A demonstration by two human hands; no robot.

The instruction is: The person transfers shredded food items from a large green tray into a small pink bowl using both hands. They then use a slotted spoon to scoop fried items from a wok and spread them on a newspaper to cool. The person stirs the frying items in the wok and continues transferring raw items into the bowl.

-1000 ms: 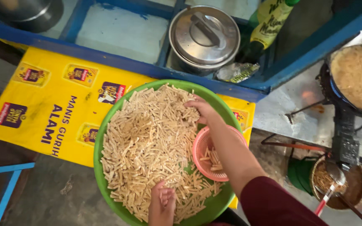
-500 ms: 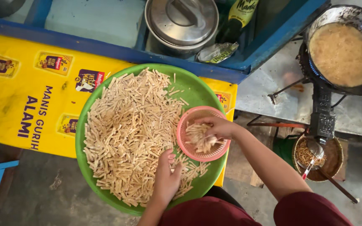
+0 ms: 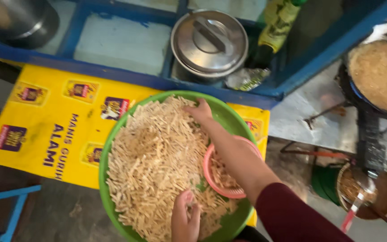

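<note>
Head view, looking down on a wide green basin [image 3: 113, 148] heaped with pale, thin dough sticks [image 3: 157, 166]. A small pink strainer bowl [image 3: 222, 172] sits inside the basin at its right, partly filled with the same sticks.

Half a second ago the right hand [image 3: 199, 111] rested on the pink bowl's rim; now it has stretched past the bowl to the far edge of the pile, fingers spread and pressed flat on the sticks, its grip apart and holding nothing. The forearm and a dark red sleeve [image 3: 292, 215] cross over the bowl. The left hand [image 3: 185, 219] has stayed at the near edge of the pile, fingers curled into the sticks; whether its grip has closed on any is unclear.

Judging by this, the right hand is gathering sticks from the far side towards the bowl.

Beyond the basin are a lidded steel pot [image 3: 209, 42] and, far right, a dark frying pan [image 3: 381, 71] holding a bubbling tan mass.
</note>
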